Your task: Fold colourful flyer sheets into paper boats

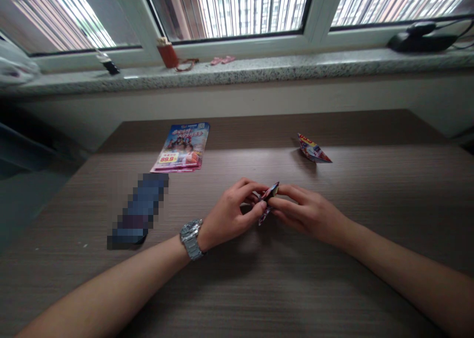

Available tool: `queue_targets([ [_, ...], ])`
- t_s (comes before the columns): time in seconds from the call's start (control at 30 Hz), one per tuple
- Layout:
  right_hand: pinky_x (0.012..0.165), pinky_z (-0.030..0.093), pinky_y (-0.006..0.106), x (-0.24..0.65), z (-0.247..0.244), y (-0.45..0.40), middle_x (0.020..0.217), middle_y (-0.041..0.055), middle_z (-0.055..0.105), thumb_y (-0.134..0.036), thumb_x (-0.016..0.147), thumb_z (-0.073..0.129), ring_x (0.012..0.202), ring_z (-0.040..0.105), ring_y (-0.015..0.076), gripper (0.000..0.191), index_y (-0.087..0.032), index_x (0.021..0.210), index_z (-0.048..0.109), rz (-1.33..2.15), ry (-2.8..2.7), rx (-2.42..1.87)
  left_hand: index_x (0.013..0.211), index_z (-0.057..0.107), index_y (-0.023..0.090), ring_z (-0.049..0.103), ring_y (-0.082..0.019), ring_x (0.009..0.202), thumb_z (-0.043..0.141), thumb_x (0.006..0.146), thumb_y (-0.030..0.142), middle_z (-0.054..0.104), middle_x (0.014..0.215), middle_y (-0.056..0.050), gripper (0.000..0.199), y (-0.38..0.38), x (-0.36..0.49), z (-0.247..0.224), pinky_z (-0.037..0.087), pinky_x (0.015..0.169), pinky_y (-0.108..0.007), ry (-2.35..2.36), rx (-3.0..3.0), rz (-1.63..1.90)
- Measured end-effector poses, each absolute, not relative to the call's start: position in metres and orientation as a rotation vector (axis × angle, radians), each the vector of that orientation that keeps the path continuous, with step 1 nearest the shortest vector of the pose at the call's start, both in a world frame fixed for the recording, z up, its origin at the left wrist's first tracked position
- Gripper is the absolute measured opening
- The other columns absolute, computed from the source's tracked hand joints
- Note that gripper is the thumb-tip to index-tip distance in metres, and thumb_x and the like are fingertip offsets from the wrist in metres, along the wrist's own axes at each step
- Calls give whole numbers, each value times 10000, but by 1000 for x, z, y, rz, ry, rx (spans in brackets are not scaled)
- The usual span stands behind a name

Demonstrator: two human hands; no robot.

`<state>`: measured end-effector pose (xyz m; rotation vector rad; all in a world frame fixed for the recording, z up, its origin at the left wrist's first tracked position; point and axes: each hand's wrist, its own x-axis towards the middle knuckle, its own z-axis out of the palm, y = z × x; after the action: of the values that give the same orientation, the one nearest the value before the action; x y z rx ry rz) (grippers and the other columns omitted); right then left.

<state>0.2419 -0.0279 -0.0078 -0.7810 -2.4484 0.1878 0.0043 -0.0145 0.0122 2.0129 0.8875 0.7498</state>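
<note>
Above the middle of the table, a small folded paper piece [271, 192] with printed colours is held between both hands. My left hand [237, 207], with a metal watch [191, 239] at its wrist, pinches it from the left. From the other side, my right hand [305, 209] has its fingers closed on the same paper, and some fingertips are hidden behind it. Farther back to the right stands another folded paper piece [313, 150], colourful and pointed at its ends, apart from both hands.
A stack of printed flyers [185, 147] lies at the back left of the wooden table [229, 288]. Nearer me is a dark pixelated rectangular thing [140, 209]. The stone windowsill [281, 70] holds a red-brown lighter-like object [168, 55] and a black device [422, 39] with cables.
</note>
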Motion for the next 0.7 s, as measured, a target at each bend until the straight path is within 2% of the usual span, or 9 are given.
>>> queue_targets([
  [0.17, 883, 576, 350, 243, -9, -28, 1221, 133, 673, -184, 971, 548, 1060, 679, 230, 267, -223, 1227, 617, 241, -2427, -806, 1220, 623, 173, 662, -175, 1026, 570, 960, 226, 611, 1150, -89, 270, -13, 4, 11, 562, 884, -275, 876, 2022, 745],
  [0.37, 857, 580, 332, 241, -9, -28, 1129, 115, 712, -210, 983, 555, 1003, 698, 217, 195, -212, 1159, 639, 246, -2390, -804, 1211, 620, 180, 634, -183, 1041, 556, 959, 209, 633, 1123, -76, 261, -12, 2, 10, 510, 950, -315, 875, 2102, 732],
  [0.6, 855, 588, 310, 244, -12, -27, 1141, 91, 728, -217, 983, 563, 998, 713, 202, 202, -234, 1155, 667, 311, -2346, -804, 1158, 621, 168, 660, -187, 970, 539, 965, 228, 681, 1074, -76, 219, -11, 0, 9, 533, 888, -318, 870, 2064, 714],
  [0.7, 849, 591, 291, 245, -15, -27, 1143, 90, 732, -215, 977, 579, 987, 723, 194, 210, -237, 1164, 673, 316, -2299, -812, 1216, 608, 177, 675, -191, 991, 530, 979, 241, 707, 1095, -74, 257, -11, 0, 8, 541, 900, -321, 865, 2027, 704],
])
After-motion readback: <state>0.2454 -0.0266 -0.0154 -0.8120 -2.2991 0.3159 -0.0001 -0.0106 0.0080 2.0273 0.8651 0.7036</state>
